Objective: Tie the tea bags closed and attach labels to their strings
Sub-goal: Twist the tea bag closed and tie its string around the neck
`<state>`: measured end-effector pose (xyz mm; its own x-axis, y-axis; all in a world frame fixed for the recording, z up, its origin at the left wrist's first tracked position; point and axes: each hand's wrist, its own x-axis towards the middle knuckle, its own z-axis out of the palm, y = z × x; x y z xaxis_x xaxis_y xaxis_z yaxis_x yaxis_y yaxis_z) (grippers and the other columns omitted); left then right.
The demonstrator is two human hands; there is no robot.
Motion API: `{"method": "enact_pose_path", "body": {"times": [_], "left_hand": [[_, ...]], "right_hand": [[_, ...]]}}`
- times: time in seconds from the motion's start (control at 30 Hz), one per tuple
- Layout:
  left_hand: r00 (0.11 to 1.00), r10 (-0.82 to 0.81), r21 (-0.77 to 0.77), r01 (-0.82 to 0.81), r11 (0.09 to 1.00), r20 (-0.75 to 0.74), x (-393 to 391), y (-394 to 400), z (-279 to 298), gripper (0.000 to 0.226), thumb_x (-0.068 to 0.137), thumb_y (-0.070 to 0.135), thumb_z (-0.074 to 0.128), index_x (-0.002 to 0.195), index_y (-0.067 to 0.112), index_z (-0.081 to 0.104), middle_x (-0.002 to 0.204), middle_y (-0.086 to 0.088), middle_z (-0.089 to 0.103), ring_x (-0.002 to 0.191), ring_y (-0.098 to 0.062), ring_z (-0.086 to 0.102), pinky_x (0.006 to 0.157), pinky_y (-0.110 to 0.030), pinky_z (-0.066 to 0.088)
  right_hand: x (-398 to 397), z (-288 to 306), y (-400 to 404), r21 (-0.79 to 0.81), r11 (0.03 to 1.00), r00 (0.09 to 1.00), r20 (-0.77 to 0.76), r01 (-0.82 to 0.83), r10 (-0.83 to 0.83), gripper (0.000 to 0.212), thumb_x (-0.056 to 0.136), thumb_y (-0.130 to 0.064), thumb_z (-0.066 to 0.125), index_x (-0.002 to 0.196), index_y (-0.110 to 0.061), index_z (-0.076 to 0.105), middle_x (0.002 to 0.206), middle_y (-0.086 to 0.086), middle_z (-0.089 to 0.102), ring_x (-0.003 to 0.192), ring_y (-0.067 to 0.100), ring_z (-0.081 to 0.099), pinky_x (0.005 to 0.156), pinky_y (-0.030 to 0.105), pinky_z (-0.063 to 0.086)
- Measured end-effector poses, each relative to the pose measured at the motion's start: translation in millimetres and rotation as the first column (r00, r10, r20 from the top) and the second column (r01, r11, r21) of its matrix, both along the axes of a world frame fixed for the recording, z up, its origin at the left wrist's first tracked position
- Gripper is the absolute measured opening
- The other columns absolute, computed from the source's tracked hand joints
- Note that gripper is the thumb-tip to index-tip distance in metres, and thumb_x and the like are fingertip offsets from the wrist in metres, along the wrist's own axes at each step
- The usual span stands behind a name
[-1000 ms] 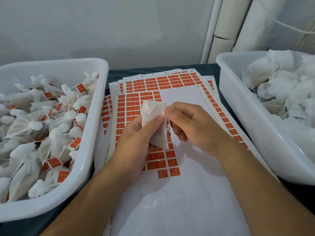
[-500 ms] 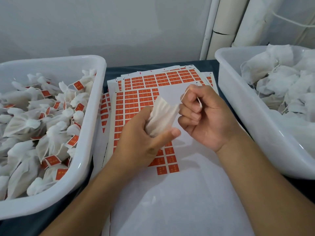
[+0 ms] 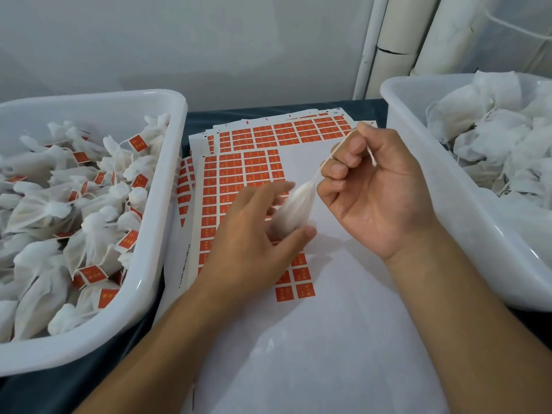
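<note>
The right hand (image 3: 376,192) has pulled the string (image 3: 339,147) taut, fingers pinching it; the left hand (image 3: 254,243) holds the tea bag (image 3: 294,207) with curled fingers.

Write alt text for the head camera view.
A left hand holds a white tea bag while the right hand pulls its string taut above sheets of orange labels. White tubs flank them: labelled bags left, unlabelled bags right.
</note>
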<state>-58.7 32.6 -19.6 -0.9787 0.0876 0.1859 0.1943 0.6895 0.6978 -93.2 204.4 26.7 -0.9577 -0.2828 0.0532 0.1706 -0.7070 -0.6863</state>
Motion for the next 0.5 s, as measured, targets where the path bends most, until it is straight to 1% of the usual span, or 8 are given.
{"method": "enact_pose_path", "body": {"times": [0.03,0.07,0.13,0.2,0.27,0.33,0.43,0.5], "left_hand": [[1.000,0.004,0.061,-0.005,0.998,0.013,0.7,-0.3,2.1,0.051,0.080,0.066,0.071,0.124,0.054,0.047,0.118,0.031,0.052,0.094,0.002,0.062,0.060,-0.005,0.049],[1.000,0.022,0.134,-0.024,0.991,0.015,1.4,0.0,5.9,0.041,0.081,0.068,0.068,0.115,0.056,0.048,0.113,0.032,0.056,0.093,0.001,0.063,0.060,-0.006,0.050],[0.997,0.034,0.307,-0.055,0.950,0.072,1.5,-1.5,11.7,0.022,0.088,0.070,0.055,0.091,0.048,0.058,0.092,0.021,0.067,0.082,0.002,0.066,0.060,-0.006,0.049],[0.976,-0.055,0.433,-0.043,0.900,0.212,2.6,-2.7,15.1,0.044,0.092,0.074,0.040,0.082,0.042,0.069,0.082,0.012,0.070,0.074,-0.001,0.069,0.063,-0.008,0.050],[0.923,-0.164,0.516,-0.043,0.856,0.349,3.2,-1.5,15.6,0.051,0.094,0.069,0.034,0.089,0.042,0.077,0.089,0.012,0.075,0.081,-0.004,0.072,0.075,-0.019,0.056],[0.886,-0.198,0.565,-0.085,0.821,0.420,0.2,1.7,14.0,0.051,0.102,0.062,0.031,0.096,0.044,0.079,0.101,0.015,0.077,0.094,-0.005,0.074,0.090,-0.031,0.057],[0.854,-0.222,0.673,-0.185,0.716,0.471,-5.6,1.7,14.7,0.051,0.105,0.060,0.029,0.101,0.042,0.077,0.108,0.015,0.077,0.102,-0.005,0.073,0.097,-0.034,0.056],[0.857,-0.243,0.767,-0.239,0.596,0.455,-7.8,-1.3,17.3,0.048,0.106,0.058,0.030,0.121,0.035,0.069,0.117,0.011,0.075,0.109,-0.007,0.071,0.098,-0.034,0.055]], "right_hand": [[1.2,0.7,0.2,0.027,1.000,1.000,-0.013,0.000,0.000,0.030,0.101,-0.026,0.052,0.073,-0.015,0.058,0.072,-0.001,0.053,0.067,0.010,0.054,0.062,0.022,0.048],[2.2,0.9,0.3,0.068,0.998,1.000,-0.027,0.009,-0.007,0.028,0.098,-0.027,0.054,0.073,-0.015,0.059,0.076,0.000,0.056,0.071,0.011,0.056,0.064,0.023,0.049],[3.9,1.6,0.6,0.189,0.980,0.997,-0.062,0.054,-0.043,0.026,0.094,-0.029,0.058,0.071,-0.017,0.061,0.086,0.002,0.062,0.079,0.014,0.061,0.071,0.028,0.053],[4.9,2.7,0.1,0.302,0.948,0.992,-0.111,0.096,-0.065,0.027,0.092,-0.029,0.058,0.067,-0.019,0.062,0.096,0.000,0.066,0.088,0.016,0.065,0.079,0.030,0.055],[6.4,4.6,-2.0,0.360,0.928,0.987,-0.157,0.094,-0.039,0.031,0.093,-0.026,0.056,0.063,-0.020,0.062,0.097,-0.001,0.067,0.092,0.015,0.066,0.084,0.029,0.055],[9.1,6.2,-4.4,0.397,0.916,0.977,-0.213,0.056,0.032,0.037,0.097,-0.022,0.052,0.062,-0.019,0.063,0.092,0.001,0.066,0.092,0.015,0.066,0.085,0.029,0.056],[13.8,6.9,-9.0,0.433,0.901,0.953,-0.262,-0.024,0.151,0.040,0.100,-0.018,0.047,0.065,-0.018,0.066,0.084,0.004,0.068,0.089,0.017,0.067,0.084,0.028,0.056],[15.5,4.5,-13.4,0.457,0.887,0.952,-0.240,-0.062,0.190,0.039,0.099,-0.018,0.048,0.065,-0.017,0.067,0.082,0.006,0.068,0.088,0.019,0.068,0.082,0.029,0.056]]}}
